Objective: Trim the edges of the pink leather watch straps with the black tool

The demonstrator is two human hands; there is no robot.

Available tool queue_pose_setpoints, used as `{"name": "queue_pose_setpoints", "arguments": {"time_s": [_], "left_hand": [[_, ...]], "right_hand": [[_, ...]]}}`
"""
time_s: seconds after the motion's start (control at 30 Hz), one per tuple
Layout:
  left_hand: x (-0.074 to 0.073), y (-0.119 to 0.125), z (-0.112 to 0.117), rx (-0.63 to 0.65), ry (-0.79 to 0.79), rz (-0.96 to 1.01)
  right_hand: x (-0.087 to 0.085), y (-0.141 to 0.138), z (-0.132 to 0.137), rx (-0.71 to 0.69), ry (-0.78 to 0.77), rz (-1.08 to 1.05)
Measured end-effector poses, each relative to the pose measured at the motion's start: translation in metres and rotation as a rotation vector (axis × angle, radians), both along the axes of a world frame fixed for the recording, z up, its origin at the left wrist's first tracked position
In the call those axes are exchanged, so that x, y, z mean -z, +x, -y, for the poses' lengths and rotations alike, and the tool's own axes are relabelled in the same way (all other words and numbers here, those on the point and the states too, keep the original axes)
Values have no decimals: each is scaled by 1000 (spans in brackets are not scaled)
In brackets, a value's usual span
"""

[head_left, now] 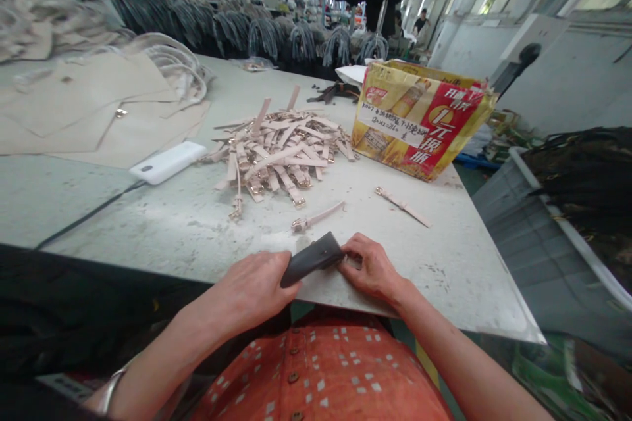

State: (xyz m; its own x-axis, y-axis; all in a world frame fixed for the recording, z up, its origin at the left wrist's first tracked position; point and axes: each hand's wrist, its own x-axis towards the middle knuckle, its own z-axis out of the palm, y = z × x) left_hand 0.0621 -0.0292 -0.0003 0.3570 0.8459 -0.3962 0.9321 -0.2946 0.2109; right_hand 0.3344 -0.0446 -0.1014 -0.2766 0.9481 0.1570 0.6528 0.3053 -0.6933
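My left hand (259, 283) is closed round one end of a dark grey, flat, bar-shaped object (313, 260), held slantwise over the near table edge. My right hand (369, 268) pinches at its other end; a small pale bit shows by the fingertips, too little to name. Just beyond my hands lies a pale pink buckle strap (318, 216). A second strap with a buckle (402, 206) rests farther right. Behind them is a loose heap of similar pink straps (281, 154) with gold-coloured buckles.
A yellow and red carton (419, 122) stands at the table's right rear. At left are a white corded device (168, 162) and flat beige pieces (99, 105). A grey bin (543, 210) with dark material stands beyond the table's right edge. Other people are far back.
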Motion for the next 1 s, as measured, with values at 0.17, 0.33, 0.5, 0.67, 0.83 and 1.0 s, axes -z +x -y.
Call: {"name": "queue_pose_setpoints", "arguments": {"time_s": [0.17, 0.33, 0.5, 0.67, 0.83, 1.0], "left_hand": [[-1, 9, -6, -34, 31, 48], [3, -6, -13, -82, 31, 98], [9, -22, -9, -85, 38, 78], [9, -4, -3, -32, 11, 81], [6, 13, -11, -54, 24, 112], [5, 0, -19, -98, 63, 114]], "right_hand": [[4, -3, -3, 91, -16, -7], [8, -5, -7, 140, -55, -43], [10, -5, -7, 152, -63, -81], [11, -5, -7, 158, -48, -103], [7, -5, -7, 170, -68, -99], [-3, -9, -10, 165, -70, -29]]}}
